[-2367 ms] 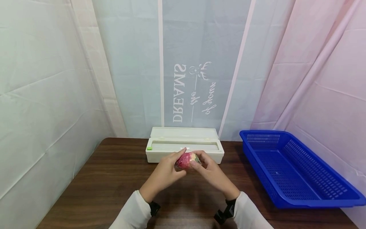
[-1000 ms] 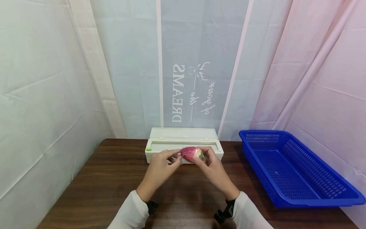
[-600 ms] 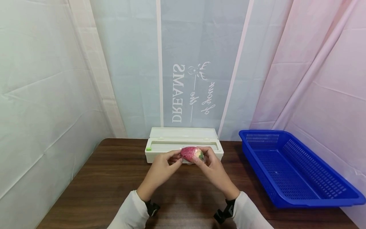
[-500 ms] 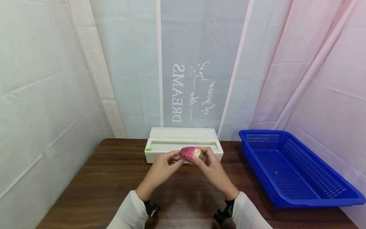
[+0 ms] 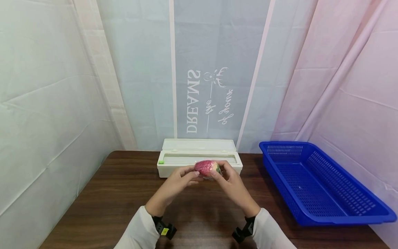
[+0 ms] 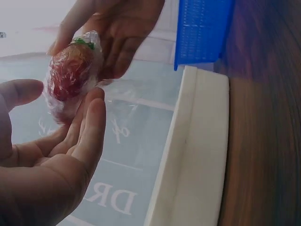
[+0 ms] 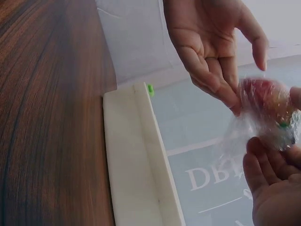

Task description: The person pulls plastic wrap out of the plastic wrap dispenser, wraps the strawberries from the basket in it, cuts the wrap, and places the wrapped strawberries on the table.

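Observation:
Between both hands, above the table, is a red fruit (image 5: 204, 167) with a yellowish end and a bit of green, wrapped in clear cling film. My right hand (image 5: 234, 185) grips its green end between thumb and fingers. At the red end, my left hand (image 5: 174, 184) has its thumb on one side and fingers on the other. Loose film (image 7: 235, 139) hangs below the fruit in the right wrist view. Just behind the hands stands a long white cling film dispenser (image 5: 164, 171), its lid raised and a green slider (image 5: 161, 162) at its left.
A blue perforated plastic basket (image 5: 311, 193) stands on the right of the dark wooden table (image 5: 102, 204). Pale curtains (image 5: 146, 69) hang behind the table and along both sides.
Over the last half second my left wrist has turned and the left thumb has come over the fruit's red end. Earlier, both hands lifted the fruit slightly. The right grip stays.

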Available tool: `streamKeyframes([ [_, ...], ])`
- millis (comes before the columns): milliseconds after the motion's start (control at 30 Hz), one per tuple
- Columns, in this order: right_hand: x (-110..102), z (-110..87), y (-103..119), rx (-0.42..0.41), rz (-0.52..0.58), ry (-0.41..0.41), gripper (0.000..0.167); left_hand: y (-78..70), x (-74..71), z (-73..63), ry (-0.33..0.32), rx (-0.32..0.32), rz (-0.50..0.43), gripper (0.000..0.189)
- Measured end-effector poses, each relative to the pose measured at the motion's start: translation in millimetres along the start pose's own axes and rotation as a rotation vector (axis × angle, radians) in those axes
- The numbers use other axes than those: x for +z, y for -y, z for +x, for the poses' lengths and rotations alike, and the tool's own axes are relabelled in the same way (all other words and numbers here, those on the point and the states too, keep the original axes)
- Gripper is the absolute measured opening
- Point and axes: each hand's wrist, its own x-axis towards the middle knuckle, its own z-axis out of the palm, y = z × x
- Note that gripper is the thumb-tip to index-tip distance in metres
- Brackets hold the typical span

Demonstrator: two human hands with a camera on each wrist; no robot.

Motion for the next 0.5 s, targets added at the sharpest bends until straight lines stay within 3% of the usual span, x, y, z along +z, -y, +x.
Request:
streamKeyframes([
  [233, 2.8, -0.9, -2.1, -0.051, -0.047, 0.039, 0.029, 2.5, -0.1, 1.5, 0.061, -0.014, -0.086, 0.053],
  [500, 5.8, -2.0, -6.9, -0.1, -0.064, 0.019, 0.026, 3.5, 1.5, 1.4, 0.076, -0.042, -0.082, 0.06],
])
